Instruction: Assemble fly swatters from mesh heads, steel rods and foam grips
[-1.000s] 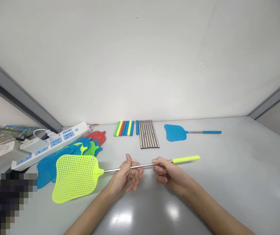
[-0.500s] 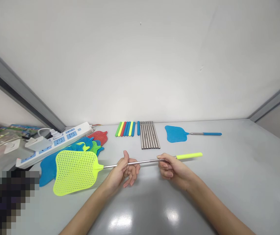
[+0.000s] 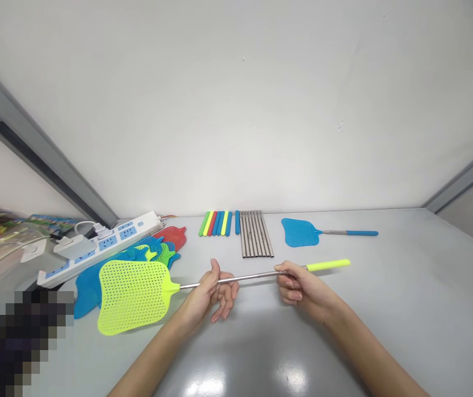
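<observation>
A yellow fly swatter (image 3: 134, 298) with a square-holed head, a thin metal rod and a yellow handle (image 3: 328, 265) is held sideways above the table. My left hand (image 3: 213, 292) holds the rod close to the head, thumb raised and the other fingers loosely curled. My right hand (image 3: 298, 284) is closed round the rod just before the handle. Beyond my hands several metal rods (image 3: 256, 234) lie side by side. Left of them is a row of coloured handles (image 3: 215, 224), with one blue handle (image 3: 237, 223) apart from the rest.
A blue fly swatter (image 3: 301, 232) lies at the back right. On the left, a heap of swatter heads, with a red one (image 3: 174, 237) on the far side, rests against a white power strip (image 3: 114, 242) with plugs in it. A wall (image 3: 253, 110) stands behind the table.
The view has shifted slightly, so everything sits a little further right and lower. Both hands keep the same hold on the yellow fly swatter.
</observation>
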`<control>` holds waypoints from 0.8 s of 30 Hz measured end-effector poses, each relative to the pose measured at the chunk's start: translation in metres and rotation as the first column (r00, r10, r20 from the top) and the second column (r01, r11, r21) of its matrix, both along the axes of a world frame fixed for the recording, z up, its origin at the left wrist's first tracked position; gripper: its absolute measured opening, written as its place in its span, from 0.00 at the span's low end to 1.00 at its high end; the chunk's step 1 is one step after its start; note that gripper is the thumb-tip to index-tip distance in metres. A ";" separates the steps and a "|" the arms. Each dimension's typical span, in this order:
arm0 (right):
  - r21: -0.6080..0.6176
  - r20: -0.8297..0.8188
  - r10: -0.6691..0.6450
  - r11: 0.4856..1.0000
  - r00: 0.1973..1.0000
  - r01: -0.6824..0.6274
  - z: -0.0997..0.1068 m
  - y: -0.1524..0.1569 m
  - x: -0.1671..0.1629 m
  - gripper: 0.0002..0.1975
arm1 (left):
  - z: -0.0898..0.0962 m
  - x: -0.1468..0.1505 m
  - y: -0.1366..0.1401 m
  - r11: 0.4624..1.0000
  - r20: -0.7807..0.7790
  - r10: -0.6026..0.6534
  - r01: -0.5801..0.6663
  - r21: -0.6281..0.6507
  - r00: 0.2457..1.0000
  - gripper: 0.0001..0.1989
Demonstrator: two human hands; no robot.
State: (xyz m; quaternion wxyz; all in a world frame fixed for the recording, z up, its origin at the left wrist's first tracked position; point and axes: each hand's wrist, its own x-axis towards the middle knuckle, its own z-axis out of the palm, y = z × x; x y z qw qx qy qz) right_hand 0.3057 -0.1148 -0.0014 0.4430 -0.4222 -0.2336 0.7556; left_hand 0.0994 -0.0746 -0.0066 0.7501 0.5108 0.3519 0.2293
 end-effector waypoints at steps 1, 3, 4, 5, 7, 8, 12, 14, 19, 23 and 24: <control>0.003 0.004 -0.001 1.000 1.000 0.001 0.000 0.000 0.000 0.15 | 0.001 -0.001 0.000 1.000 -0.002 0.003 -0.003 0.002 1.000 0.31; 0.007 0.010 -0.002 1.000 1.000 0.002 0.001 -0.001 0.001 0.15 | 0.003 -0.002 0.001 1.000 -0.006 0.008 -0.007 0.005 1.000 0.30; 0.008 0.014 0.000 1.000 1.000 -0.001 0.002 -0.001 0.001 0.15 | 0.004 -0.003 0.001 1.000 -0.007 0.010 -0.010 0.006 1.000 0.30; 0.011 0.019 0.001 1.000 1.000 -0.001 0.002 -0.001 0.001 0.15 | 0.004 -0.003 0.002 1.000 -0.007 0.012 -0.012 0.009 1.000 0.30; 0.022 0.026 0.001 1.000 1.000 -0.002 0.003 -0.002 0.002 0.15 | 0.006 -0.004 0.002 1.000 -0.006 0.011 -0.011 0.017 1.000 0.30; 0.029 0.028 0.001 1.000 1.000 -0.002 0.003 -0.002 0.002 0.15 | 0.007 -0.005 0.003 1.000 -0.008 0.012 -0.012 0.022 1.000 0.30; 0.040 0.039 -0.003 0.999 0.999 0.002 0.005 -0.002 0.002 0.15 | 0.010 -0.008 0.006 1.000 -0.033 0.011 -0.010 0.029 0.999 0.30; 0.037 0.049 -0.008 0.999 0.999 0.007 0.006 -0.002 0.002 0.15 | 0.010 -0.010 0.007 1.000 -0.043 0.004 -0.003 0.031 0.999 0.30; 0.007 0.007 -0.036 0.999 0.999 0.036 -0.001 -0.001 -0.002 0.15 | 0.006 -0.007 0.006 0.998 -0.054 0.029 -0.026 0.055 0.998 0.30; -0.043 -0.046 -0.061 0.997 0.997 0.059 -0.013 0.000 -0.008 0.15 | -0.001 0.000 0.003 0.993 -0.055 0.114 -0.111 0.047 0.992 0.30; -0.043 -0.055 -0.066 0.997 0.996 0.064 -0.015 0.000 -0.009 0.15 | -0.003 0.001 0.002 0.991 -0.062 0.126 -0.123 0.043 0.990 0.30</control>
